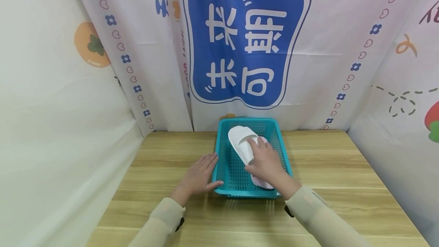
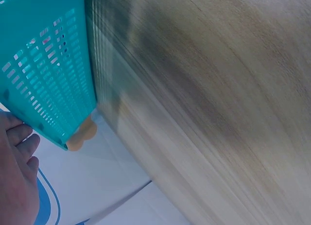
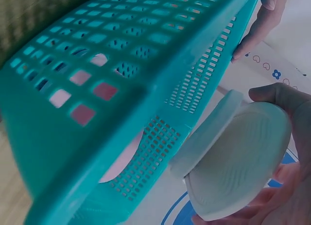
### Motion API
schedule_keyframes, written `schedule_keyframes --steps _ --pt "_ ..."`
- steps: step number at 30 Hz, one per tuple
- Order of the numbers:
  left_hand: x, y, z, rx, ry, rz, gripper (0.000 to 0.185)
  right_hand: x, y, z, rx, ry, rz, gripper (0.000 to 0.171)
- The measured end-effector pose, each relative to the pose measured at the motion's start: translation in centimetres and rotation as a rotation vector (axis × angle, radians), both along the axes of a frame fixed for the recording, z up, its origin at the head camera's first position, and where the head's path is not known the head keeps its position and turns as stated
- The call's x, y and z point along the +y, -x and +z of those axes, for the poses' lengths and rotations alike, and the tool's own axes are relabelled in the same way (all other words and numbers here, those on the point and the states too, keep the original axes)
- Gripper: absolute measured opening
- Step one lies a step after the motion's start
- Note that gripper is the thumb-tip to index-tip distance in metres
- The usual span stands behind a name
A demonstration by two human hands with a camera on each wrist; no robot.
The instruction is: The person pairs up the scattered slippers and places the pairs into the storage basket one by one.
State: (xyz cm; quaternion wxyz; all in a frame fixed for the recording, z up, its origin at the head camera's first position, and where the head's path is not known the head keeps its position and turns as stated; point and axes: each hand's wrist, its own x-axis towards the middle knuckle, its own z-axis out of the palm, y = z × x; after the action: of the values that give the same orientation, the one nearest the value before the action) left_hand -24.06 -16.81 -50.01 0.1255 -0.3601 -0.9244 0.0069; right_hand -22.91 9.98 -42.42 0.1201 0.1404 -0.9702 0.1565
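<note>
Your right hand (image 1: 265, 161) covers the heel half of the white slipper (image 1: 241, 142), and a pink slipper (image 1: 261, 183) under it shows only as a sliver near the basket's front wall, so you can't tell how that one lies. The left wrist view is motion-blurred on the table (image 2: 209, 98) side; only the basket (image 2: 46, 74) wall, an orange bit (image 2: 81, 133) at its corner and part of your left hand (image 2: 17, 171) read clearly. The right wrist view cuts off most of the right hand; you see fingers (image 3: 279, 96) and the slipper sole (image 3: 238, 164) w/ its wavy tread.

Right hand: fingers curled round the white slipper, thumb on one edge, fingers on the other, gripping it inside the basket (image 1: 226, 163). Left hand (image 1: 199, 176): flat, fingers straight, palm on the table (image 1: 157, 170), fingertips and thumb touching the basket's left wall & front corner; holds nothing.

White slipper: in the basket, toe toward the far-left corner, heel toward you. Long axis runs diagonally, far-left to near-right, w/ the open strap side up in the head view. The basket sits mid-table, long axis pointing away from you toward the banner (image 1: 245, 41).
</note>
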Motion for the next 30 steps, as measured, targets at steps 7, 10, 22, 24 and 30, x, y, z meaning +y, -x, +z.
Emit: schedule_keyframes --steps 7,10,22,24,30 --pt "0.0 0.0 0.0 -0.006 0.000 0.004 0.089 -1.1 0.6 0.2 -0.047 0.000 -0.034 0.085" --pt "0.0 0.0 -0.1 -0.005 -0.001 0.004 0.089 -1.5 0.8 0.2 -0.055 0.003 -0.046 0.084" --pt "-0.2 0.2 -0.2 0.006 0.000 -0.004 0.090 -3.4 1.8 -0.2 -0.128 0.030 -0.117 0.086" --pt "-0.1 0.2 -0.2 0.006 -0.002 -0.004 0.089 -3.7 2.0 -0.3 -0.145 0.031 -0.128 0.087" --pt "0.0 0.2 -0.4 0.012 0.006 0.008 0.089 -4.6 2.6 -0.6 -0.164 0.027 -0.146 0.090"
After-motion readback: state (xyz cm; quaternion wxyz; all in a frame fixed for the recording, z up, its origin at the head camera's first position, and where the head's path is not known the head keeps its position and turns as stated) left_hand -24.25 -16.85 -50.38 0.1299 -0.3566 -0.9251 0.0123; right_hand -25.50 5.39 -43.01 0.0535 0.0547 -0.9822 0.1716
